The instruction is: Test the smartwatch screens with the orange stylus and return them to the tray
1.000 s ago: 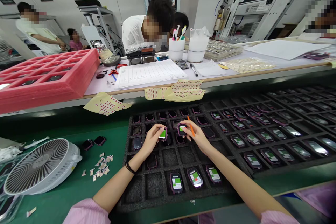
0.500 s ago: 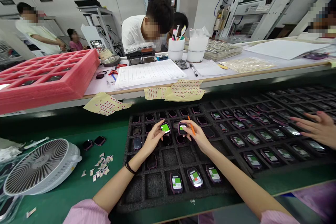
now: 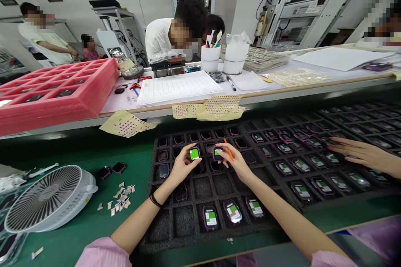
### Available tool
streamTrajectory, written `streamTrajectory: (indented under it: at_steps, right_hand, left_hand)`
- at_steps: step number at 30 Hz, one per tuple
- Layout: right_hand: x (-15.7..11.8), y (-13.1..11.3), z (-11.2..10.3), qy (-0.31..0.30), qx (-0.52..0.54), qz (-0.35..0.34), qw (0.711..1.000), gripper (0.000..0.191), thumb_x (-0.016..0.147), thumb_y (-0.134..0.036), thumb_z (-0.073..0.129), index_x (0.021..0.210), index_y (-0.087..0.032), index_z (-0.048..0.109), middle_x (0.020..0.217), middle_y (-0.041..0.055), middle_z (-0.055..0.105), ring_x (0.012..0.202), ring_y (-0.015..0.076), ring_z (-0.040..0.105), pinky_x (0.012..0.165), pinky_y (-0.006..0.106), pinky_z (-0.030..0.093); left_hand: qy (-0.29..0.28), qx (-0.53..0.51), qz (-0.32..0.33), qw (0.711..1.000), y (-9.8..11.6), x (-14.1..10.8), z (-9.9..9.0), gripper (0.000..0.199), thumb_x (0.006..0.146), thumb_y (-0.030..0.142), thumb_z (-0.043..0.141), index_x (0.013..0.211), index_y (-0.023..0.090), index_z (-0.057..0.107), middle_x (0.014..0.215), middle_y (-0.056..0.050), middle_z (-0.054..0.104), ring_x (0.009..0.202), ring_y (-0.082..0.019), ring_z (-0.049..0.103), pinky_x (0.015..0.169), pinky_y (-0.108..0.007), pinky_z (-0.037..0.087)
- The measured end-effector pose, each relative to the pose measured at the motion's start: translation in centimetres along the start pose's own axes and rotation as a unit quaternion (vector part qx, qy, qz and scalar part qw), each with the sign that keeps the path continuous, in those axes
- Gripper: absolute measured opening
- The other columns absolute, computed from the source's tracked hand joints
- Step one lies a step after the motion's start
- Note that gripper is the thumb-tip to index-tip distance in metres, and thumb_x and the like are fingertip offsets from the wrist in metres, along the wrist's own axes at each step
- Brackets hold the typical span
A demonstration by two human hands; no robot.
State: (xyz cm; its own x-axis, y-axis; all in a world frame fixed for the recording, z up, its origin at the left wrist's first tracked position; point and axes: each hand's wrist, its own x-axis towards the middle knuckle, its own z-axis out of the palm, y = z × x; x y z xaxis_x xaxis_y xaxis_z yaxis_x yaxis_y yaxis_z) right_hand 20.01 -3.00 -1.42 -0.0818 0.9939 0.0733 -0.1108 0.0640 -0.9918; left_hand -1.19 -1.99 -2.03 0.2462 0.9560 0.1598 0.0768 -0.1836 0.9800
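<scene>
Above the black foam tray (image 3: pixel 200 187), my left hand (image 3: pixel 181 167) is closed on a smartwatch (image 3: pixel 194 154) whose screen is lit green. A second smartwatch (image 3: pixel 217 153), its screen green and white, is gripped in my right hand (image 3: pixel 235 162). An orange stick-like tool (image 3: pixel 229 149), perhaps a pen, is also tucked between the fingers of that hand. Dark-screened watches fill the tray's far pockets. In its front row lie lit watches, among them one with a green and white screen (image 3: pixel 211 218). My hands partly cover the pockets beneath them.
To the right, a co-worker's hand (image 3: pixel 365 154) reaches over another foam tray of watches (image 3: pixel 302 192). A white fan (image 3: pixel 52 198) and small loose strips (image 3: pixel 120 202) lie on the green mat at left. Across the back runs a raised shelf with a pink foam tray (image 3: pixel 62 106) and papers (image 3: pixel 178 87).
The watch in my left hand has shifted slightly left, and my thumb has come off its screen. My right hand stays in place. The co-worker's hand has moved left over the watches.
</scene>
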Motion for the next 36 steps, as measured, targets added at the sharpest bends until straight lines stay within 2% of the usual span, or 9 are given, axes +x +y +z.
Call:
streamTrajectory:
  at_steps: [5, 12, 15, 18, 21, 25, 30, 32, 36]
  right_hand:
    - [0.0, 0.0, 0.0, -0.002, 0.003, 0.003, 1.000, 0.032, 0.076, -0.040, 0.065, 0.101, -0.021, 0.061, 0.089, 0.0021, 0.058, 0.051, 0.0074, 0.052, 0.039, 0.020, 0.032]
    - [0.0, -0.1, 0.0, -0.001, 0.000, 0.001, 1.000, 0.032, 0.076, -0.041, 0.065, 0.101, -0.021, 0.061, 0.090, 0.0027, 0.059, 0.051, 0.0075, 0.052, 0.039, 0.020, 0.034]
    - [-0.1, -0.1, 0.0, -0.002, -0.003, -0.001, 1.000, 0.032, 0.076, -0.041, 0.065, 0.101, -0.021, 0.061, 0.088, 0.0023, 0.058, 0.051, 0.0078, 0.051, 0.040, 0.020, 0.034]
    - [-0.1, -0.1, 0.0, -0.001, -0.004, -0.003, 1.000, 0.033, 0.076, -0.041, 0.065, 0.102, -0.021, 0.061, 0.087, 0.0020, 0.058, 0.052, 0.0083, 0.052, 0.039, 0.020, 0.033]
    - [0.0, -0.1, 0.1, -0.001, -0.008, -0.002, 1.000, 0.032, 0.077, -0.041, 0.064, 0.102, -0.021, 0.061, 0.086, 0.0020, 0.058, 0.052, 0.0083, 0.051, 0.039, 0.020, 0.034]
    - [0.0, -0.2, 0.1, 0.000, -0.006, -0.003, 1.000, 0.032, 0.077, -0.040, 0.064, 0.102, -0.021, 0.060, 0.086, 0.0021, 0.059, 0.052, 0.0084, 0.051, 0.039, 0.020, 0.034]
    - [-0.1, -0.5, 0.3, -0.007, 0.015, 0.005, 1.000, 0.034, 0.076, -0.040, 0.064, 0.104, -0.021, 0.059, 0.090, 0.0028, 0.060, 0.054, 0.0090, 0.054, 0.039, 0.019, 0.033]
    - [-0.2, -0.7, 0.5, -0.015, 0.028, 0.014, 0.999, 0.033, 0.077, -0.040, 0.063, 0.105, -0.022, 0.059, 0.090, 0.0028, 0.060, 0.056, 0.0100, 0.056, 0.039, 0.019, 0.033]
    - [-0.4, -0.9, 1.1, -0.038, 0.043, 0.041, 0.997, 0.032, 0.081, -0.041, 0.059, 0.107, -0.022, 0.060, 0.087, 0.0032, 0.059, 0.061, 0.0123, 0.059, 0.039, 0.019, 0.036]
  left_hand:
    - [0.011, 0.003, -0.028, 1.000, 0.9, -0.1, -0.2, 0.046, 0.087, 0.046, 0.048, 0.124, 0.019, 0.052, 0.090, -0.003, 0.059, 0.056, -0.007, 0.046, 0.052, -0.020, 0.039]
    - [0.018, 0.006, -0.030, 0.999, 1.1, -0.2, -0.5, 0.040, 0.087, 0.045, 0.048, 0.115, 0.019, 0.058, 0.082, 0.000, 0.057, 0.052, -0.006, 0.041, 0.052, -0.021, 0.036]
    - [0.012, -0.013, -0.034, 0.999, 0.8, -0.1, -0.3, 0.043, 0.085, 0.046, 0.051, 0.118, 0.019, 0.055, 0.086, -0.002, 0.060, 0.057, -0.008, 0.046, 0.053, -0.021, 0.039]
    - [0.000, -0.038, -0.019, 0.999, 0.5, 0.0, -0.1, 0.051, 0.078, 0.044, 0.062, 0.121, 0.019, 0.051, 0.103, -0.007, 0.061, 0.080, -0.013, 0.057, 0.065, -0.022, 0.046]
    - [-0.005, -0.027, -0.010, 1.000, 0.3, 0.0, 0.1, 0.053, 0.075, 0.040, 0.067, 0.120, 0.018, 0.050, 0.112, -0.009, 0.059, 0.095, -0.017, 0.058, 0.075, -0.025, 0.048]
    - [-0.008, -0.001, -0.006, 1.000, 0.4, -0.2, 0.1, 0.052, 0.076, 0.037, 0.067, 0.121, 0.018, 0.048, 0.108, -0.009, 0.059, 0.093, -0.017, 0.059, 0.068, -0.023, 0.048]
    - [-0.045, 0.027, -0.001, 0.999, 0.7, -0.4, 0.2, 0.063, 0.073, 0.032, 0.070, 0.127, 0.020, 0.041, 0.107, -0.008, 0.058, 0.078, -0.012, 0.057, 0.054, -0.019, 0.042]
    - [-0.053, 0.034, 0.015, 0.998, 0.7, -0.4, 0.3, 0.060, 0.075, 0.029, 0.067, 0.128, 0.020, 0.040, 0.108, -0.008, 0.058, 0.079, -0.013, 0.058, 0.058, -0.021, 0.046]
    - [-0.038, 0.117, 0.080, 0.989, 1.1, -0.5, 0.7, 0.046, 0.078, 0.022, 0.063, 0.121, 0.019, 0.046, 0.112, -0.009, 0.059, 0.096, -0.019, 0.059, 0.080, -0.031, 0.050]
